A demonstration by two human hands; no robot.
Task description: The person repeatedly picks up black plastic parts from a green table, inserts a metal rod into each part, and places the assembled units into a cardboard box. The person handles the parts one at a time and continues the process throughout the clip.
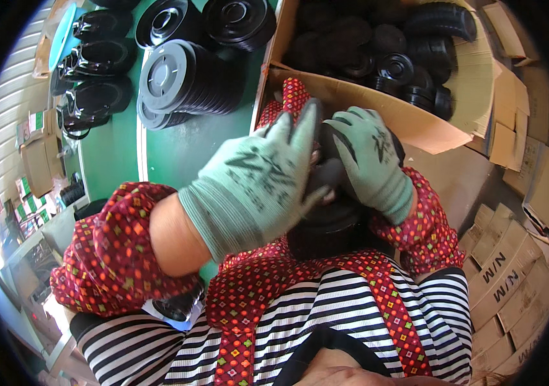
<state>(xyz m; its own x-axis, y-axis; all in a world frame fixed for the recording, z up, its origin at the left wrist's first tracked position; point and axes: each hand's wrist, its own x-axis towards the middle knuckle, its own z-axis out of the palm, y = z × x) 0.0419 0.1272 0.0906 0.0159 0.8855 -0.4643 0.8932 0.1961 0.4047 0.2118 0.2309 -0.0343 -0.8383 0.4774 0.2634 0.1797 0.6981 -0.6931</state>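
Note:
Both hands wear pale green knitted gloves with dark palms. In front of my chest my right hand (372, 157) curls its fingers over a black round plastic part (330, 172), whose shape is mostly hidden by the gloves. My left hand (265, 170) is at the part's left side, fingers stretched forward and thumb spread apart. Its thumb reaches toward the part; whether it touches cannot be made out. Below the hands, close to my apron, is a dark cylindrical shape (326, 228), too shadowed to name.
A green worktop (184, 151) at the left bears stacks of black round lid-like parts (191, 77) and a row of glossy black pieces (101, 100). An open cardboard box (377, 103) of black parts stands ahead right. Flattened cartons (506, 276) lie at the right.

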